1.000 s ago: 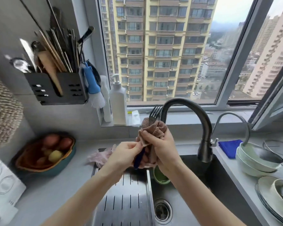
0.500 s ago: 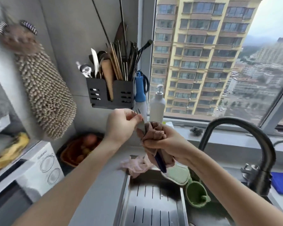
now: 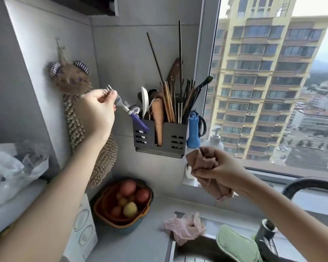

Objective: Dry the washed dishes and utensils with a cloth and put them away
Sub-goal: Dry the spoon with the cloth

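While the left hand (image 3: 97, 110) is pinching the fork (image 3: 121, 104) by its tines, fingers (image 3: 111, 95) pressing together on the steel, the purple handle is angling down at the left of 2 compartments in the black slotted holder (image 3: 176, 138) on the wall (whether inside, I cannot tell). Light, stiff and smooth, the fork is likely handling easily; gripping nearer the neck is looking steadier. The right hand (image 3: 222, 172) is curling its fingers round the soft, bunched pink-brown cloth (image 3: 204, 157), just below the holder.
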`<state>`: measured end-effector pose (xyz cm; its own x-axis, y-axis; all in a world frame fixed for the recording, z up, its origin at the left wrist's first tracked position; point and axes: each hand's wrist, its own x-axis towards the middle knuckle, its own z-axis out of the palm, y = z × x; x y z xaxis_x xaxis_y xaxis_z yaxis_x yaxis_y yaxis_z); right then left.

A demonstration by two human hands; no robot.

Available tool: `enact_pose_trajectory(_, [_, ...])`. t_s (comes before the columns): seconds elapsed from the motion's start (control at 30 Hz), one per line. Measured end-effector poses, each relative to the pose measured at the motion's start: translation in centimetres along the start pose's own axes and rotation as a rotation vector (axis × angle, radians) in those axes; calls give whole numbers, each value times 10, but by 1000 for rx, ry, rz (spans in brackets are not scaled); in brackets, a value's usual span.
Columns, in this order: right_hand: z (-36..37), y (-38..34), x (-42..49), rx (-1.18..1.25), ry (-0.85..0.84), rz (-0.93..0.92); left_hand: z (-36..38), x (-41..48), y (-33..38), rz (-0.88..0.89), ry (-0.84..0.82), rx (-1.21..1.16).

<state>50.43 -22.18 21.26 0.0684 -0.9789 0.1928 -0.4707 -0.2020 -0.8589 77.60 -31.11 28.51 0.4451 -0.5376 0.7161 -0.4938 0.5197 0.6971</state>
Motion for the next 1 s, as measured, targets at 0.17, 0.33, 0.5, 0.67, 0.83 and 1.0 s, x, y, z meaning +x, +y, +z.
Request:
enact_pose_trajectory(0.17, [3, -9, 19, 25, 40, -21, 21, 25, 11, 285, 58, 161])
enact_pose_trajectory(0.33, [12, -12, 28, 51, 53, -31, 48, 36, 3, 315, -7, 227])
enact_pose_trajectory(0.5, [14, -15, 29, 69, 53, -3, 71, 47, 9, 226, -184, 404])
enact_pose_trajectory(0.67, [12, -13, 30, 39, 63, 6, 88, 70, 13, 104, -461, 689])
enact_pose_trajectory(0.83, [7, -9, 26, 21, 55, 2, 93, 62, -5, -8, -681, 892])
enact_pose_trajectory(1.0, [1, -6, 16, 53, 50, -3, 87, 68, -3, -218, -712, 608])
